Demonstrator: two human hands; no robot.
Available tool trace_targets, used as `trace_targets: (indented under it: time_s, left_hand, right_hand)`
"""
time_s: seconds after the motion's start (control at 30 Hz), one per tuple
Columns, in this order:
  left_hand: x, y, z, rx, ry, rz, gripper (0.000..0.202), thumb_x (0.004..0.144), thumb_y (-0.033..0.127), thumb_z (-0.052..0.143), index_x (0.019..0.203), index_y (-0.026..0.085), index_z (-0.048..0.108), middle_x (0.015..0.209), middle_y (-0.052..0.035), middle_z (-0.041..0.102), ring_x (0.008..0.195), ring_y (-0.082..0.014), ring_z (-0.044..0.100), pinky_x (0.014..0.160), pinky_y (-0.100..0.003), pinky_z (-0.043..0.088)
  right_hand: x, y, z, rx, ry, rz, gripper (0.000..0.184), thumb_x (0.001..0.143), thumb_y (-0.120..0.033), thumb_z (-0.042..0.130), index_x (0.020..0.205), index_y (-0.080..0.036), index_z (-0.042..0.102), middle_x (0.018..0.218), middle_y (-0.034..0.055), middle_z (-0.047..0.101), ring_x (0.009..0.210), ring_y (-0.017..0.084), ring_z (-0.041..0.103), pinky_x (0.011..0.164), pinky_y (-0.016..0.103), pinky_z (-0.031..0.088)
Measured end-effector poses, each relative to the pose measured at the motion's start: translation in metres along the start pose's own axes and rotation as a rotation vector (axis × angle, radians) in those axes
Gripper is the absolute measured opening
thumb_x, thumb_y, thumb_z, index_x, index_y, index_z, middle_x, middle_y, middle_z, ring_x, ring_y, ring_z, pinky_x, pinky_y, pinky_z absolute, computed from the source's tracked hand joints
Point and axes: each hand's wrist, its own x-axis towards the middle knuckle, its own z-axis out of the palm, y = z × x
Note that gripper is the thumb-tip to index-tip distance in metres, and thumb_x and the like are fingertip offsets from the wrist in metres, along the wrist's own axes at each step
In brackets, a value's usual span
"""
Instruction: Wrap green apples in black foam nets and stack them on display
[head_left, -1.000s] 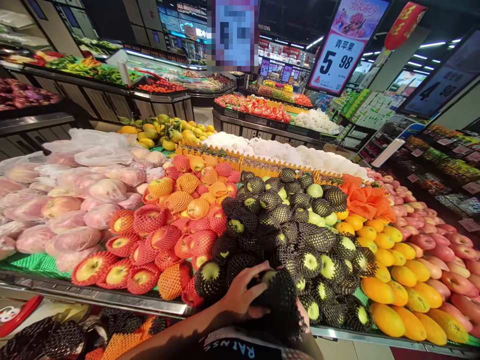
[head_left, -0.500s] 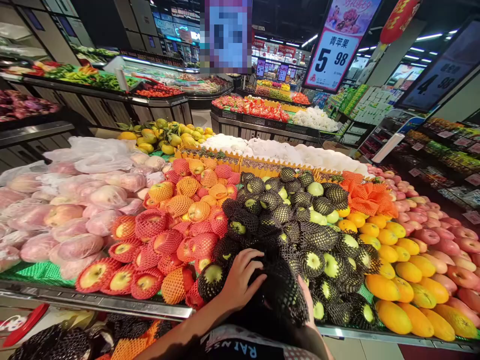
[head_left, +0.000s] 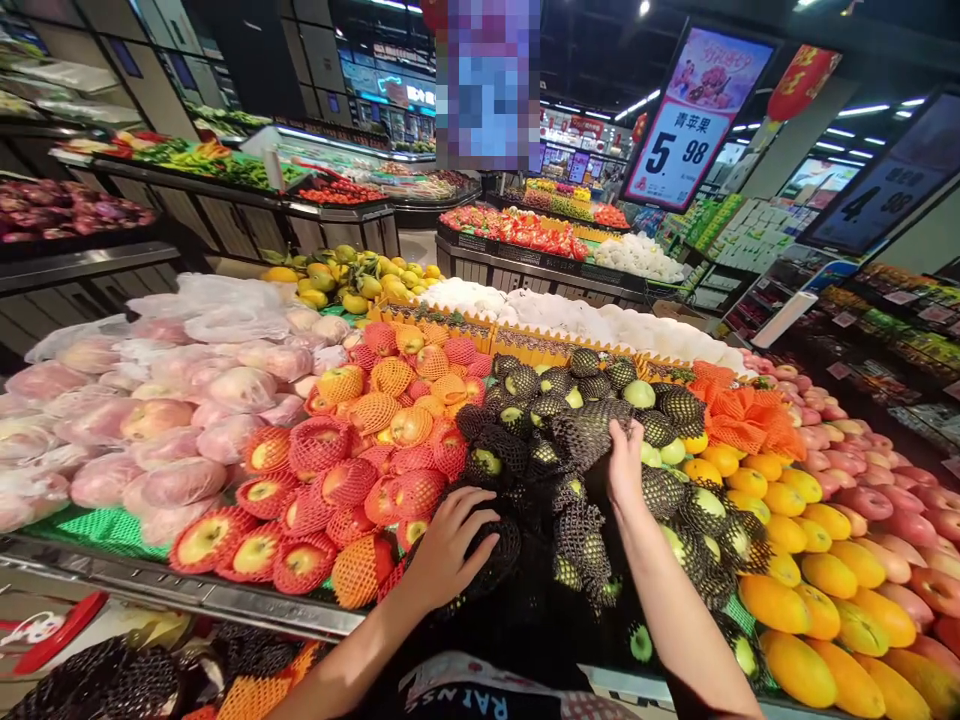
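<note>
Green apples [head_left: 709, 503] in black foam nets lie heaped in the middle of the display. At the back of this heap my right hand [head_left: 626, 460] is closed on a black foam net [head_left: 592, 430]; I cannot tell whether an apple is inside. My left hand [head_left: 456, 540] lies over the near left part of the heap, fingers spread and curved. Its fingertips touch a dark netted bundle [head_left: 501, 555] whose contents are hidden. Between my hands, another black net [head_left: 581, 540] droops over green fruit.
Red apples in red and orange nets [head_left: 322, 500] lie left, beside bagged pink fruit [head_left: 187, 440]. Oranges [head_left: 787, 500], an orange net pile [head_left: 750, 410] and unwrapped apples [head_left: 900, 520] are at right. A metal edge [head_left: 225, 590] borders the display. Price signs [head_left: 690, 120] hang above.
My right hand has moved from the near side of the heap to its back, now gripping a black net there. My left hand has shifted slightly left and down. The view has tilted a little.
</note>
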Motion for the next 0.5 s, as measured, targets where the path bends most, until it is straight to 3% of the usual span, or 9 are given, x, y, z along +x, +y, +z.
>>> trace_targets:
  time_s: [0.1, 0.23, 0.33, 0.5]
  left_hand:
    - [-0.009, -0.001, -0.004, 0.019, 0.005, -0.035, 0.015, 0.1, 0.021, 0.053, 0.113, 0.023, 0.061, 0.132, -0.0083, 0.062, 0.127, -0.0253, 0.051, 0.107, -0.046, 0.047]
    - [-0.016, -0.004, -0.009, 0.041, 0.026, -0.072, 0.013, 0.1, 0.021, 0.053, 0.11, 0.023, 0.062, 0.131, -0.0085, 0.062, 0.127, -0.0252, 0.052, 0.107, -0.045, 0.048]
    - [-0.019, -0.008, -0.012, 0.056, 0.037, -0.098, 0.013, 0.1, 0.022, 0.053, 0.11, 0.023, 0.062, 0.131, -0.0082, 0.062, 0.127, -0.0254, 0.052, 0.107, -0.045, 0.049]
    - [-0.018, -0.011, -0.01, 0.064, 0.02, -0.11, 0.013, 0.101, 0.022, 0.052, 0.109, 0.023, 0.062, 0.132, -0.0085, 0.061, 0.128, -0.026, 0.052, 0.107, -0.047, 0.049]
  right_hand:
    - [0.019, 0.013, 0.029, -0.185, -0.103, -0.171, 0.052, 0.082, -0.061, 0.065, 0.114, -0.021, 0.056, 0.12, 0.0114, 0.059, 0.12, 0.031, 0.052, 0.114, 0.053, 0.034]
    - [0.021, 0.021, 0.053, -0.374, -0.331, -0.348, 0.036, 0.08, -0.058, 0.068, 0.089, -0.023, 0.064, 0.112, 0.0123, 0.064, 0.116, 0.034, 0.054, 0.108, 0.052, 0.037]
    - [0.019, 0.022, 0.054, -0.473, -0.375, -0.395, 0.033, 0.089, -0.055, 0.058, 0.086, -0.024, 0.063, 0.106, 0.0127, 0.068, 0.107, 0.034, 0.058, 0.1, 0.05, 0.043]
    - [0.032, 0.023, 0.035, -0.575, -0.291, -0.363, 0.036, 0.097, -0.055, 0.044, 0.098, -0.021, 0.057, 0.086, 0.0092, 0.067, 0.07, 0.027, 0.06, 0.074, 0.042, 0.048]
